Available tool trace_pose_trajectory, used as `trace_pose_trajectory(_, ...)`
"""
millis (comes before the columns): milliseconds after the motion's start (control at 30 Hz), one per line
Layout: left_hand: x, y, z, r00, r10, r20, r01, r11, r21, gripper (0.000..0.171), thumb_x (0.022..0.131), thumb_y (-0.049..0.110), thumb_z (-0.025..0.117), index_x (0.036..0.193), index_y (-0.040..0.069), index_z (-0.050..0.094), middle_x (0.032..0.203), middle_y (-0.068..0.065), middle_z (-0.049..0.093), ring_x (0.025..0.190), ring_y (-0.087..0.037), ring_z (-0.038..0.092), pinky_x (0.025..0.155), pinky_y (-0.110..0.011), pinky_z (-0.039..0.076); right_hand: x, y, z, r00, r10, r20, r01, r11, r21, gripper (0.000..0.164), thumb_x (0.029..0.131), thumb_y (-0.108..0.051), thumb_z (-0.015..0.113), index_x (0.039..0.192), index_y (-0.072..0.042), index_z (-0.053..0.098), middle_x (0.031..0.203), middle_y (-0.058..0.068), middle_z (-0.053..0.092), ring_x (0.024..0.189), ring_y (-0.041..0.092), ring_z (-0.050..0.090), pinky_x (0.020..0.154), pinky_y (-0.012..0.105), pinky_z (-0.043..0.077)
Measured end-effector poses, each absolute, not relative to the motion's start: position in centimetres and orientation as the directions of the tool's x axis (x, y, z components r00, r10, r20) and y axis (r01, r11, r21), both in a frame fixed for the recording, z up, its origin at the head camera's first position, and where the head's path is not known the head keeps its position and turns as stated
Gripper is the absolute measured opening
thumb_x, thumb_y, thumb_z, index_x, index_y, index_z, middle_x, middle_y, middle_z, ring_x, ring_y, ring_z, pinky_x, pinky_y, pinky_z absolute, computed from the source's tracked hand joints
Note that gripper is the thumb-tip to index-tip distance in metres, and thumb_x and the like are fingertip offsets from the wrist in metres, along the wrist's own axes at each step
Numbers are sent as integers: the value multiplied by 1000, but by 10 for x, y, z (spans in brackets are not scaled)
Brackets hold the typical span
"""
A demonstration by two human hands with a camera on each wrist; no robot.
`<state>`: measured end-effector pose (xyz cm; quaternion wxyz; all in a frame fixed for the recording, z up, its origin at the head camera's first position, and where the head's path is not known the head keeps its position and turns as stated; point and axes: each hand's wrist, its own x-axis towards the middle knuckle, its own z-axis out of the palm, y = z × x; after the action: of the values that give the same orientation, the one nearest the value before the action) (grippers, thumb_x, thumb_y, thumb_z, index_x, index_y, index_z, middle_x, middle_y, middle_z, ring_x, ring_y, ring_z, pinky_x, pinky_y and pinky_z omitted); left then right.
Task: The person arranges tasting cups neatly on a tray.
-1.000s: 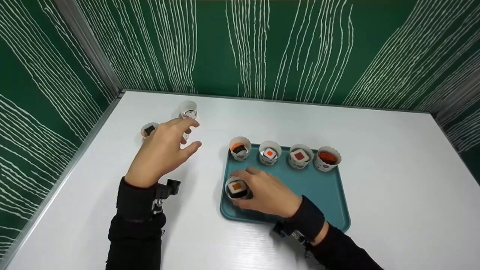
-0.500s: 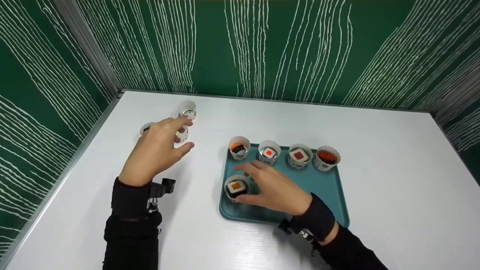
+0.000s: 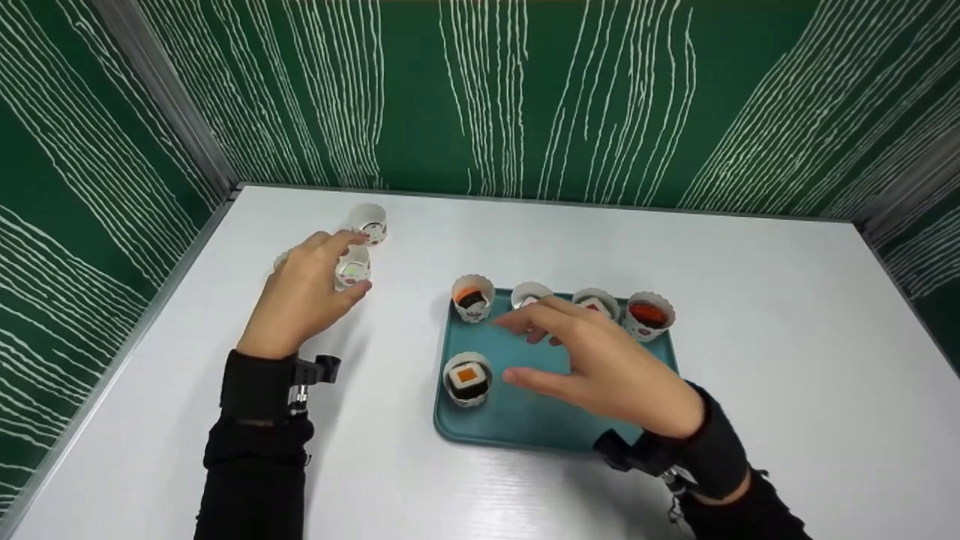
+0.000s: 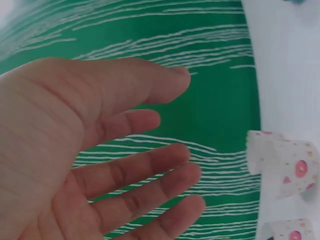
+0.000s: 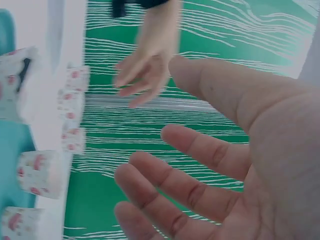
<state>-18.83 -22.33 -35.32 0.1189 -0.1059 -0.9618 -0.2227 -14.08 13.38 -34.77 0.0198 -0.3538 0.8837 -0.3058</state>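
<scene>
My right hand (image 3: 600, 360) hovers over the teal tray (image 3: 517, 420) with nothing in it, thumb and fingers spread apart. Just left of its fingertips, a paper cup (image 3: 468, 396) holding a sushi piece (image 3: 468, 374) with an orange centre stands at the tray's near left. My left hand (image 3: 300, 289), likewise holding nothing, hangs above the table beside a white patterned paper cup (image 3: 352, 271). Behind that is another paper cup (image 3: 367, 223); a third, left of the hand, is mostly hidden by it. In the left wrist view, patterned cups (image 4: 295, 167) stand beyond the fingertips.
Along the tray's back edge stand a cup with orange-and-black sushi (image 3: 472, 298), two cups partly covered by my right hand, and a cup with red-topped sushi (image 3: 649, 315). Green walls with white streaks (image 3: 420, 97) border the white table (image 3: 787, 337).
My right hand has let go of the cup with the orange-centred sushi and drawn away up and to the right. My left hand has shifted slightly left.
</scene>
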Motion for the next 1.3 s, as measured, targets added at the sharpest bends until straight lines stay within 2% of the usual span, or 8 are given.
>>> trace_pose_trajectory(133,-200,-230,-359,-957,134,258,235,878,417,53,90,9,84,140,8,66,127,-27,68,118,-46,67,97,-66,54,-134,141,-336,-756,-618,217,-620,570,-539,50,96,-47,80,141,-29,67,129,-13,70,114,10,66,97,40,56)
trace_pose_trajectory(333,-219,-237,-365,-975,131,182,198,882,426,60,91,12,84,145,1,59,133,-32,62,124,-49,63,104,-66,53,-126,150,-326,-744,-617,257,-641,550,-536,50,96,-43,81,142,-30,66,130,-20,67,115,7,65,98,34,57)
trace_pose_trajectory(567,-242,-237,-372,-990,130,45,137,891,433,66,93,19,81,150,1,53,134,-32,59,123,-49,62,101,-67,53,-116,162,-315,-726,-630,276,-665,539,-517,50,97,-40,81,143,-38,64,130,-22,63,116,0,64,95,28,58)
trace_pose_trajectory(833,-258,-239,-379,-995,101,-3,92,918,387,69,90,22,81,148,-4,52,134,-34,57,125,-54,57,103,-70,50,-108,169,-310,-685,-649,331,-711,494,-501,54,96,-32,83,145,-38,63,134,-22,64,116,0,64,97,27,57)
trace_pose_trajectory(1100,-271,-241,-388,-993,103,-63,74,930,361,66,89,18,80,144,-9,55,135,-37,59,130,-54,56,112,-66,46,-104,172,-309,-665,-658,353,-730,476,-491,54,95,-34,84,144,-36,63,133,-22,64,115,0,62,95,21,53)
trace_pose_trajectory(1300,-274,-242,-393,-991,105,-82,66,921,384,59,87,10,76,141,-7,60,143,-32,60,135,-52,54,114,-65,46,-105,176,-309,-671,-657,344,-726,487,-486,54,95,-38,84,145,-37,63,134,-23,63,115,-1,61,96,19,52)
